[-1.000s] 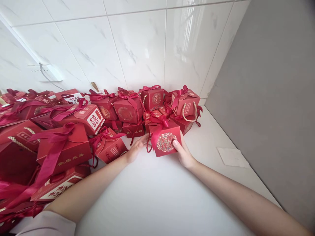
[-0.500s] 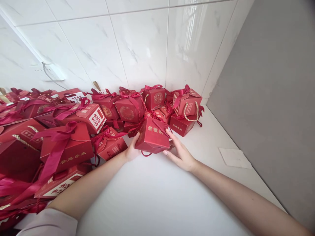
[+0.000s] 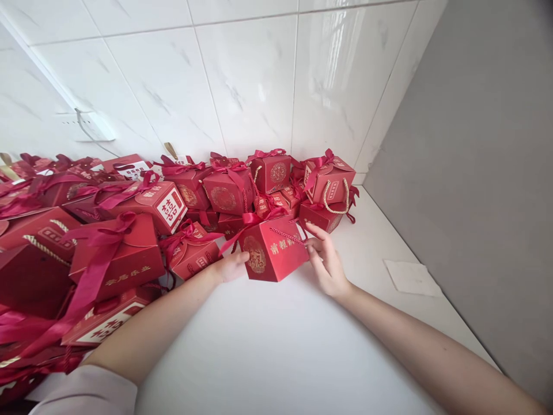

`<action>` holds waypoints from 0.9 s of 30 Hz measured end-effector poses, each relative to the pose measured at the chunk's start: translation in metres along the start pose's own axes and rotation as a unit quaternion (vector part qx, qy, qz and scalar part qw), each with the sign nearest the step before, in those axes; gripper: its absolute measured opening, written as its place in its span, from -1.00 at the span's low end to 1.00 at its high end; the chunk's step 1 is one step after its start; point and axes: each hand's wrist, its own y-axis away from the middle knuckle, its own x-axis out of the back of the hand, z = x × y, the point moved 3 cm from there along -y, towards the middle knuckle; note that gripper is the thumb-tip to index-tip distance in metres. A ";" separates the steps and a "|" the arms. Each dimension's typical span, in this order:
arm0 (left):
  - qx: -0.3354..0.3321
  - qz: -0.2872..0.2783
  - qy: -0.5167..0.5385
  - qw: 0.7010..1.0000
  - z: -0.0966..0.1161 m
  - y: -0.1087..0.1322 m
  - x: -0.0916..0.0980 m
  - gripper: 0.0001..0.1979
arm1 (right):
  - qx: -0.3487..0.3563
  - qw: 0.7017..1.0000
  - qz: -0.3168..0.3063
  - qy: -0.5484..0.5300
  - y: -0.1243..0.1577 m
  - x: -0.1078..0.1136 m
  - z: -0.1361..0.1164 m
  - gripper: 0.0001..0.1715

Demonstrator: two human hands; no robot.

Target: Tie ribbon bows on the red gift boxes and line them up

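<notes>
A red gift box (image 3: pixel 283 259) with gold lettering, a round gold emblem on its left face, a ribbon on top and a twisted red cord handle is between my two hands. My left hand (image 3: pixel 233 267) grips its left side, the thumb against the emblem face and the other fingers mostly hidden behind. At the right end, the bent fingers of my right hand (image 3: pixel 329 265) hold the box near its upper edge. Just behind it lie more ribboned red boxes, including one with a gold cord handle (image 3: pixel 330 180) stacked on another box (image 3: pixel 322 218).
A large heap of red gift boxes (image 3: pixel 116 253) fills the left side and runs along the tiled wall (image 3: pixel 250 80). A grey panel (image 3: pixel 484 173) bounds the white table (image 3: pixel 268 351) on the right. A pale flat sheet (image 3: pixel 412 278) lies near that panel.
The box in my hands has turned so its round emblem face now shows at the left. My right hand has shifted slightly right, with its fingers more bent.
</notes>
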 end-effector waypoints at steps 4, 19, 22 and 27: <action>-0.018 0.033 -0.148 0.988 0.005 -0.001 -0.003 -0.26 | -0.054 0.993 0.074 -0.072 -0.008 0.007 0.012 -0.65; -0.049 0.163 -0.432 0.885 0.025 0.038 -0.081 -0.02 | -0.205 0.961 -0.042 -0.183 -0.017 0.006 0.036 -0.50; -0.018 0.197 -0.422 0.885 0.018 0.084 -0.099 0.02 | -0.210 0.959 -0.050 -0.186 -0.016 0.003 0.037 -0.46; 0.111 0.307 -0.445 0.834 0.022 0.167 -0.113 -0.33 | -0.221 0.956 -0.058 -0.183 -0.014 0.001 0.044 -0.42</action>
